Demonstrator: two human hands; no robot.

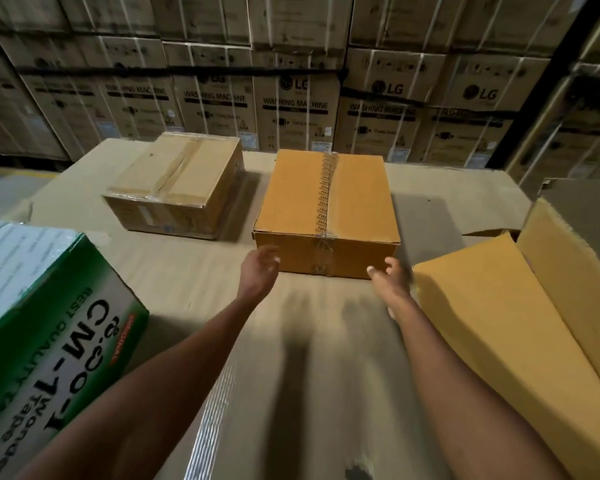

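Box [326, 202]: taped shut, flat on the table [194, 282].
Left hand [258, 268]: fingers loose, grasping nothing, at the front-left corner.
Right hand [390, 275]: loose too, at the front-right corner (contact unclear).

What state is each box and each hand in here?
orange-brown box: closed, printed tape sealing its top seam.
paler box: closed, sealed with clear tape.
green and white box: closed, print upside down to the camera.
right-side box: open, flaps standing up.
left hand: open, at the orange-brown box's near left corner; contact unclear.
right hand: open, at its near right corner; contact unclear.
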